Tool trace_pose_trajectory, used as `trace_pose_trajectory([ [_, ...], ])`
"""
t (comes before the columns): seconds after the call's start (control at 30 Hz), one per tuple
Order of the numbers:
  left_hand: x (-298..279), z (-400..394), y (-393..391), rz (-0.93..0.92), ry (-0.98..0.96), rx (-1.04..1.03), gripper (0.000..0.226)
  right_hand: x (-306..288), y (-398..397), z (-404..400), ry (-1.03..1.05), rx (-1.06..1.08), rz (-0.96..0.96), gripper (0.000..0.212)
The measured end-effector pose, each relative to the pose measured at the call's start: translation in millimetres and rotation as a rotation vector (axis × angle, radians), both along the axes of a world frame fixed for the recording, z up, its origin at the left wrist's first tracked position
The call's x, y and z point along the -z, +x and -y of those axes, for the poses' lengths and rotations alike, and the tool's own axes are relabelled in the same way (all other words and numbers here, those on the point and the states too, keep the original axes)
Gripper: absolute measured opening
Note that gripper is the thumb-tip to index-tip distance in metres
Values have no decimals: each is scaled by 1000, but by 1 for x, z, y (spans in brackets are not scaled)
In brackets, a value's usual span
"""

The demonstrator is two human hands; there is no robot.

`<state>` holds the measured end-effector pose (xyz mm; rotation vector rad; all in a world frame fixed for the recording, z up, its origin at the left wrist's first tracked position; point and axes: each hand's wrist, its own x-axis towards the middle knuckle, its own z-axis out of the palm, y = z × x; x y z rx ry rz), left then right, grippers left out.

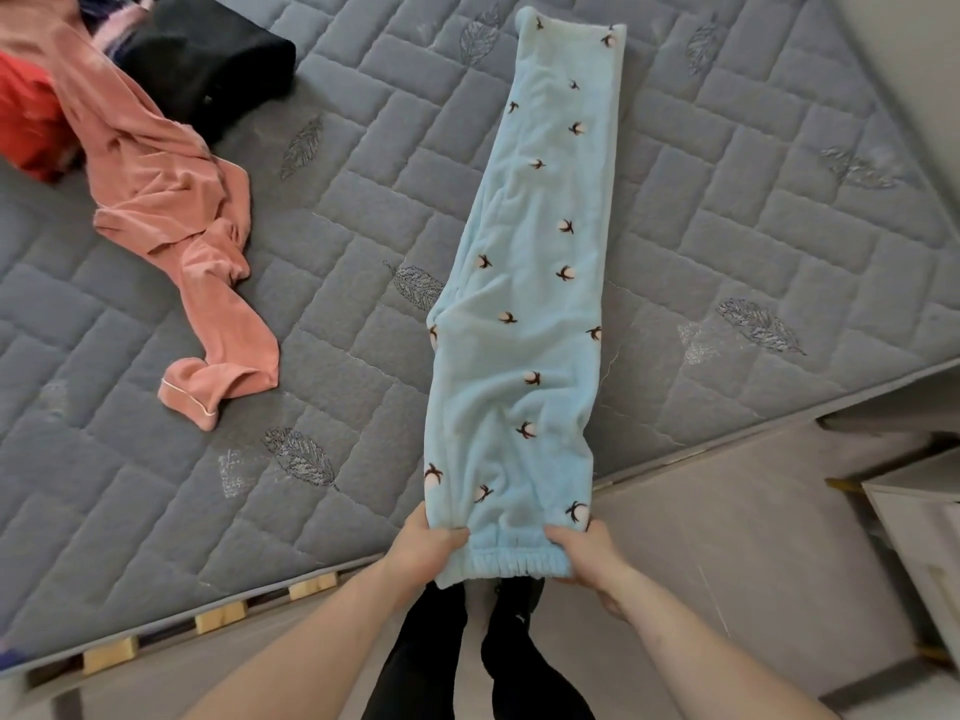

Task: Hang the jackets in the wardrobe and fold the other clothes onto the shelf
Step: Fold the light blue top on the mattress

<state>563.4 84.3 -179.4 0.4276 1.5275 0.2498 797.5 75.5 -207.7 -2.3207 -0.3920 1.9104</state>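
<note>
Light blue fleece trousers (530, 283) with small brown-and-pink flower prints lie stretched lengthwise over the grey quilted mattress (363, 241), folded leg on leg. Their elastic end hangs over the mattress's near edge. My left hand (423, 545) grips the left corner of that elastic end. The right corner is pinched by my right hand (584, 556), thumb on top. A pink garment (171, 200) lies crumpled at the left of the mattress. Behind it sit a black garment (208, 59) and a red one (26, 122).
The bed's wooden slats (218, 615) show under the mattress's near edge. My black-clad legs (467, 657) stand on a grey floor (727, 563). A white piece of furniture (919, 543) stands at the right edge.
</note>
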Motion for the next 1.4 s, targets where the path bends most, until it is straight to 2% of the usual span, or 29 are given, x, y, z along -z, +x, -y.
trace_pose_trajectory([
  [0.1,-27,4,8,-6,48,-57,37,-24,2,-4,25,-18,11,21],
  [0.17,-41,8,11,-24,55,-76,33,-39,1,-4,57,-15,27,26],
  [0.3,-54,-2,15,-129,86,-62,50,-57,2,-9,179,-12,100,49],
  [0.5,-76,-56,1,-180,195,102,74,-81,1,-43,194,94,66,57],
  [0.63,-76,-100,-8,-134,159,237,44,-88,-2,-81,211,62,105,60],
  [0.7,-76,-125,-11,-75,103,209,34,-91,0,-106,234,159,74,52],
  [0.83,-83,-187,-11,-26,95,67,20,-101,7,-171,260,326,13,17],
  [0.97,-81,-262,7,-15,140,-10,28,-109,19,-239,302,375,13,4],
  [1.07,-68,-319,20,-61,200,-47,37,-101,28,-290,352,400,14,6],
  [1.2,-38,-361,32,-164,326,24,53,-75,36,-342,428,393,23,22],
  [1.23,-27,-363,33,-227,369,94,58,-66,39,-347,446,328,72,27],
  [1.33,7,-348,25,-438,409,269,71,-38,48,-339,426,-52,282,55],
  [1.4,31,-327,17,-535,328,300,82,-18,51,-320,338,-173,264,79],
])
